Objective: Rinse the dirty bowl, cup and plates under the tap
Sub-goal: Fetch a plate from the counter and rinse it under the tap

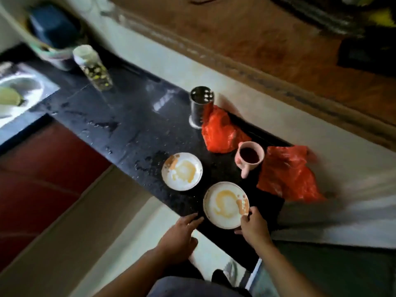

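Two white plates smeared with yellow-orange sauce lie on the black counter [128, 116]. My right hand [254, 227] pinches the near right rim of the closer plate [225, 205]. My left hand [179, 235] rests flat at the counter's front edge, fingers apart, just left of that plate. The other plate [182, 171] lies further left. A pink cup [249, 158] with a dark inside stands behind the plates. A steel sink [23, 91] with a green and white item [9, 97] in it sits at the far left. No tap shows.
Two crumpled orange plastic bags [220, 129] [287, 174] lie beside the cup. A steel holder [201, 106] stands against the wall, and a clear patterned bottle [94, 67] stands further left. Water drops spot the counter. Red floor [38, 168] lies below left.
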Demonstrator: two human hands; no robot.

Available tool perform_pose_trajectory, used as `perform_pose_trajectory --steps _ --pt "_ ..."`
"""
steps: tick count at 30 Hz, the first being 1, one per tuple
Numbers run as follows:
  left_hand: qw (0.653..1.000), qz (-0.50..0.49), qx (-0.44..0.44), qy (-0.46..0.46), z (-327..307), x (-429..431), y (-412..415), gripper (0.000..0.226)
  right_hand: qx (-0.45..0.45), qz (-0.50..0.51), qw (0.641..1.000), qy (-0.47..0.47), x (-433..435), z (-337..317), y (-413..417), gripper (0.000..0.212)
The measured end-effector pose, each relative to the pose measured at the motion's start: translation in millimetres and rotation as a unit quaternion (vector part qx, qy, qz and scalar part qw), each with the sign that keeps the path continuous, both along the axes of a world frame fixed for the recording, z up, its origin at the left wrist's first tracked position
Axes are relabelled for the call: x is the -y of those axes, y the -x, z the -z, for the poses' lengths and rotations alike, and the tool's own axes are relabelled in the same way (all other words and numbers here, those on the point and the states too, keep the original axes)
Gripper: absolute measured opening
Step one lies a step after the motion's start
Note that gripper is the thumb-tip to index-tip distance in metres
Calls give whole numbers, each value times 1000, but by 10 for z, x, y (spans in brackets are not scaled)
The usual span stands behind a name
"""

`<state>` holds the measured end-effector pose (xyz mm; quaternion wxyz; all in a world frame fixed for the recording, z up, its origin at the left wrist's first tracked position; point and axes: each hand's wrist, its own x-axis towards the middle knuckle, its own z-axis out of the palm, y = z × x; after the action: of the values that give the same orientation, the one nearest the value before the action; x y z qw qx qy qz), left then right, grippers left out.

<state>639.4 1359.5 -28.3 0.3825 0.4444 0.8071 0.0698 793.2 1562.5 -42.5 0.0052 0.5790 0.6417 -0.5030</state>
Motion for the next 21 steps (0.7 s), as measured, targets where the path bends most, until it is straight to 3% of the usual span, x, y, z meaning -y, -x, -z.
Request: perform_pose_trajectory --steps 5,11,18,21 --pt "958 -280 60 -24 8 758 -71 42 -36 -92 995 -30 186 -300 251 14" --pt "814 -575 72 35 448 2339 -2 26 -30 -211 976 -53 849 -541 973 10" --pt "644 -739 175 88 866 3981 14 23 -35 -354 932 -68 2126 -561 2421 12" --pt "603 -766 201 92 854 4466 264 24 -34 -394 916 -70 2755 -542 3051 15"
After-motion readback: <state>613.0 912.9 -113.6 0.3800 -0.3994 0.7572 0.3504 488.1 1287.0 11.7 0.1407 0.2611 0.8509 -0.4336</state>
